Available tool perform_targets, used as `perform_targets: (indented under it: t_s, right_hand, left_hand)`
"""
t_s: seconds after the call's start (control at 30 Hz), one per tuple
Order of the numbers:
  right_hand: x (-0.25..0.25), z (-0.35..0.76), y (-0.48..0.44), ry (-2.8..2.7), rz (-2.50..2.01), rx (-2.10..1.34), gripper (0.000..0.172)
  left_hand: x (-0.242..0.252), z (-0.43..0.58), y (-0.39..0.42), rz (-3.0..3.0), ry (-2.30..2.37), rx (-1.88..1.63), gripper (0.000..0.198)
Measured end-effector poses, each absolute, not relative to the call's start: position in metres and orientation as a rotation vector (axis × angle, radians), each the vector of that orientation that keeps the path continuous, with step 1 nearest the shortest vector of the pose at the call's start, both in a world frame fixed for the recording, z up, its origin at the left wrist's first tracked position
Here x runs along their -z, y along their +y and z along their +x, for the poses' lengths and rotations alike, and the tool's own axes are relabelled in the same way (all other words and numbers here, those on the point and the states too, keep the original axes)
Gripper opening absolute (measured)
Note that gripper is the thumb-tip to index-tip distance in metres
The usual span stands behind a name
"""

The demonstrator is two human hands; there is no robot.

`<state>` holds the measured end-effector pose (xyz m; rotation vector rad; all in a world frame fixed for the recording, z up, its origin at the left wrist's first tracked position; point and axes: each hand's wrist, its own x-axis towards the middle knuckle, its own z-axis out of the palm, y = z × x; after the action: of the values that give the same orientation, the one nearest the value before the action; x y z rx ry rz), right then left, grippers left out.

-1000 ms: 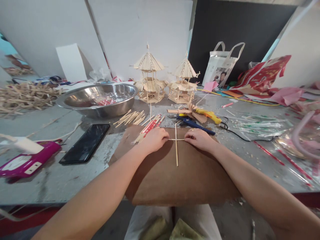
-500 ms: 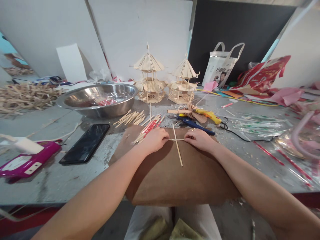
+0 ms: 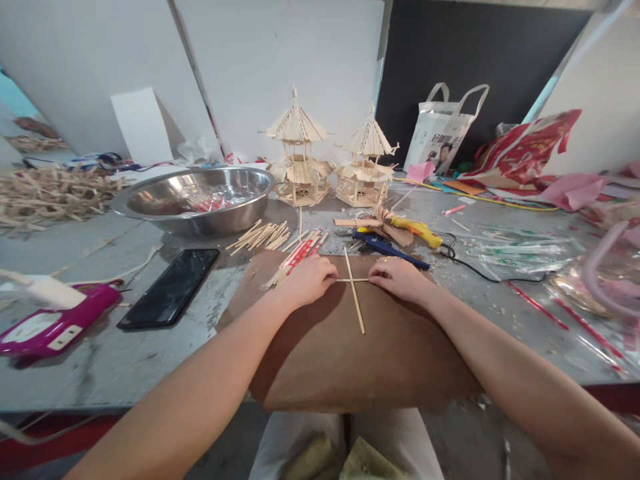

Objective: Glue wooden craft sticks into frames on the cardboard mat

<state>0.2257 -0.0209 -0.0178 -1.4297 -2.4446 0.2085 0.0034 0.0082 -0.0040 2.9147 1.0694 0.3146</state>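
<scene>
Two thin wooden sticks form a cross above the brown board [image 3: 370,367]. The crosswise wooden stick [image 3: 344,280] runs between my hands. My left hand [image 3: 311,279] pinches its left end, and my right hand [image 3: 399,277] pinches its right end. A lengthwise wooden stick [image 3: 358,308] crosses it near the middle, its near end pointing toward me; neither hand is on that one. Beside my left hand lies a bundle of sticks with red-and-white paper wrappers [image 3: 301,257]. Just beyond my right hand are blue-handled pliers [image 3: 390,251] and a yellow-handled corded tool [image 3: 417,231].
Two stick pagoda models [image 3: 300,157] stand at the back. To the left are a steel basin [image 3: 240,217], loose sticks [image 3: 257,237], a black phone [image 3: 170,288] and a purple power strip [image 3: 95,310]. Plastic wrappers [image 3: 525,250] and a white bag [image 3: 437,137] are on the right.
</scene>
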Motion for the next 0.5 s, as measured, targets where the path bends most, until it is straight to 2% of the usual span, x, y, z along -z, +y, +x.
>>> perform_targets:
  t_s: [0.5]
  right_hand:
    - [0.0165, 0.2241, -0.0215, -2.441, -1.446, -0.199, 0.017]
  left_hand:
    - [0.0031, 0.0036, 0.0058, 2.919, 1.047, -0.323, 0.016]
